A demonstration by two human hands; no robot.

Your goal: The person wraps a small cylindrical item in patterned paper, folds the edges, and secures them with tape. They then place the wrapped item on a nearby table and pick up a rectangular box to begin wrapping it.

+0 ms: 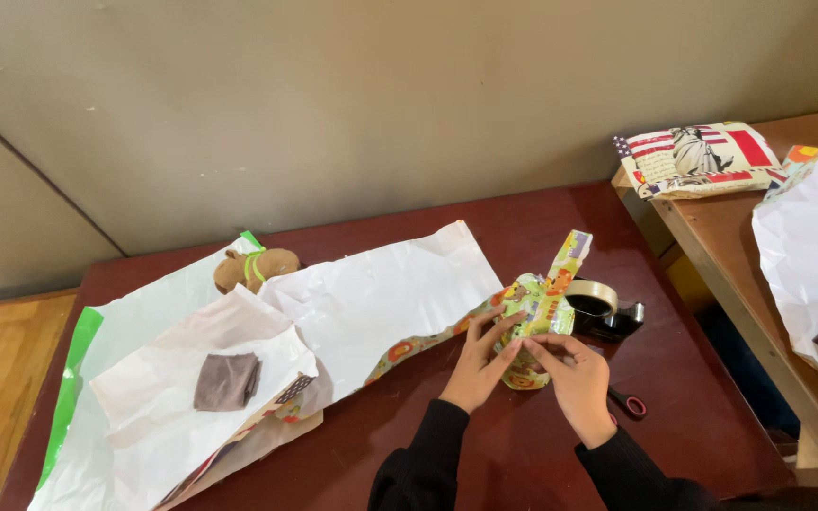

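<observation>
Green-yellow paper: a small wrapped bundle in bright patterned gift wrap with orange cartoon shapes, lumpy and creased, one loose strip of the same paper sticking up at its top right.
Bundle place: on the dark red table, touching the tape dispenser on the dispenser's left side.
Left hand: fingers spread and pressed flat on the bundle's left face, left of the dispenser; it steadies the paper more than it clasps it.
Right hand: just below the dispenser, thumb and forefinger pinched on a fold at the bundle's lower front.
Trailing wrap: a tail of the patterned paper runs from the bundle away from the dispenser, under the white sheets.
Hidden: what is inside the bundle cannot be seen; the scissors, below the dispenser, show only a red-and-black handle past the right wrist.
Farther left of dispenser: a brown soft toy with a green band, and a grey-brown cloth lying on white paper.
Right of dispenser: a lower wooden bench holding a flat wrapped parcel and crumpled white paper, cut off by the edge.
Room: plain grey-beige wall behind, wood floor at the far left.
</observation>
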